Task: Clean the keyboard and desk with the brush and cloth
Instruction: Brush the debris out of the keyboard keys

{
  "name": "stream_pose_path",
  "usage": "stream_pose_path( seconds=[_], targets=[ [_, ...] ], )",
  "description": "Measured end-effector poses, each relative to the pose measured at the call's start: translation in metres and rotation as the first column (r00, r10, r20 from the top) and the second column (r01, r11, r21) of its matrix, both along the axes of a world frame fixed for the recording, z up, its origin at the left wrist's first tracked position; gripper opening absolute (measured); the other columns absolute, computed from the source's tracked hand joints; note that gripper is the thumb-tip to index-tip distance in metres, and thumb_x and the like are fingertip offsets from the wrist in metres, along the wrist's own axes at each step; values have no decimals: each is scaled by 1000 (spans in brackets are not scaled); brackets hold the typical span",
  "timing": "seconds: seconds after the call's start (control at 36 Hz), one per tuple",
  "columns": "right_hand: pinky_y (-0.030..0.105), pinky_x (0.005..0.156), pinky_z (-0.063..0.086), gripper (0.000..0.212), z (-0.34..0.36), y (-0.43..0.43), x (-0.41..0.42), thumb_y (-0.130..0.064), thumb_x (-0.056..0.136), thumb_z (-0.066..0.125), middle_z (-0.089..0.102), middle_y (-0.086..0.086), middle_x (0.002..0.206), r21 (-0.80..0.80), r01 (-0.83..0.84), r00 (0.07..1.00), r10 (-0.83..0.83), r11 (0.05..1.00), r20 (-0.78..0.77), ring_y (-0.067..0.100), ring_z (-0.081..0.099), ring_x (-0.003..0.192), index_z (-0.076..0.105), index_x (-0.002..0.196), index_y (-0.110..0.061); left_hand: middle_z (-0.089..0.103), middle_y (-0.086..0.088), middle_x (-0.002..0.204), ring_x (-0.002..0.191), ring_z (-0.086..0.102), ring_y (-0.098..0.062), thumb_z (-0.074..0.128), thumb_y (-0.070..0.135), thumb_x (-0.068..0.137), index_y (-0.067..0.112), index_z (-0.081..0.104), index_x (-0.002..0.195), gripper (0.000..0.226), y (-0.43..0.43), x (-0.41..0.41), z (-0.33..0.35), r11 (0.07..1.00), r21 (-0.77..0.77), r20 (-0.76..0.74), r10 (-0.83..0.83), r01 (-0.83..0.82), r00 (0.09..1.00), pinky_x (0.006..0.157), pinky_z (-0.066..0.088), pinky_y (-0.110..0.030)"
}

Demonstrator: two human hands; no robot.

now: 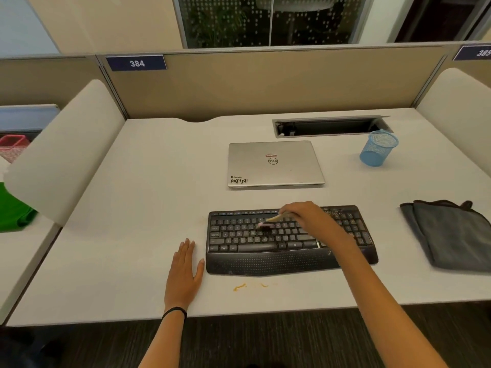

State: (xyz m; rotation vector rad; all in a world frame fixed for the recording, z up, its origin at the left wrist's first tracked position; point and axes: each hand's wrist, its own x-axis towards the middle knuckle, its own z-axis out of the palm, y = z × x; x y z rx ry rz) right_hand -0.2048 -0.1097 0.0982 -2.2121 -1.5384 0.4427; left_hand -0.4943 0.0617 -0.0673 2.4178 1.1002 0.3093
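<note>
Nearest the camera, the left hand (pixel 186 264) is laid flat on the desk (pixel 119 235), palm down, with fingers straight and close together. Its thumb is just beside the near-left corner of the keyboard (pixel 265 261); whether contact is made cannot be told.

The brush (pixel 271 220) is pinched in the curled fingers of the right hand (pixel 305 221). Its pale handle slants out to that hand's left, and its blurred, pinkish tip is over the middle rows of keys. The brush is judged light and thin, stiff in the handle and soft at the bristles. It is best held low on the handle, as a pen is, so that the tip can be worked between keys without force. The keyboard is judged light enough to slide under strokes, so bracing at its edge would be wise.

An orange smear (pixel 240 287) is seen on the desk between the two forearms, just nearer than the palm rest. The cloth (pixel 451 235), dark and folded, lies untouched well to the right of the right hand. It is judged soft and limp, easily gathered from its middle. Beyond the right hand a closed laptop (pixel 273 166) is seen, and farther right a blue mesh cup (pixel 378 150).
</note>
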Motion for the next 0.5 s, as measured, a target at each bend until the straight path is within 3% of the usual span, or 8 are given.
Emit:
stream_pose_path(
  seconds=[0.08, 0.28, 0.44, 0.5],
  targets=[
    [30, 75, 48, 27, -8, 4, -1, -1, 91, 51, 69, 7, 99, -82, -36, 998, 40, 996, 43, 19, 61, 83, 65, 110, -14, 2, 10, 153, 141, 0, -4, 29, 49, 90, 15, 12, 150, 70, 0, 0, 0, 1000, 2, 2, 5, -5, 1000, 116, 1, -26],
    [31, 74, 48, 25, -2, -24, 25, -2, 91, 52, 69, 7, 94, -128, 103, 994, -99, 986, 38, 18, 60, 79, 68, 106, -13, 3, 9, 154, 141, 0, -4, 28, 48, 91, 15, 12, 150, 70, 0, 0, 0, 1000, 5, 6, -1, 1, 1000, 116, 0, -26],
    [19, 59, 40, 32, -6, -53, 53, 8, 85, 52, 69, 9, 89, -88, 288, 956, -280, 954, 86, 15, 57, 71, 69, 99, -16, 6, 6, 156, 142, 0, -4, 29, 49, 91, 15, 13, 150, 70, 1, -1, -3, 1000, 6, 11, -7, 7, 1000, 116, 1, -27],
    [24, 61, 43, 31, -5, -53, 51, 8, 86, 52, 68, 12, 92, -75, 313, 946, -304, 947, 113, 20, 59, 74, 67, 103, -12, 5, 7, 156, 142, 0, -4, 29, 49, 91, 15, 13, 150, 70, 1, -1, -2, 1000, 7, 14, -10, 10, 1000, 117, 1, -27]
  ],
)
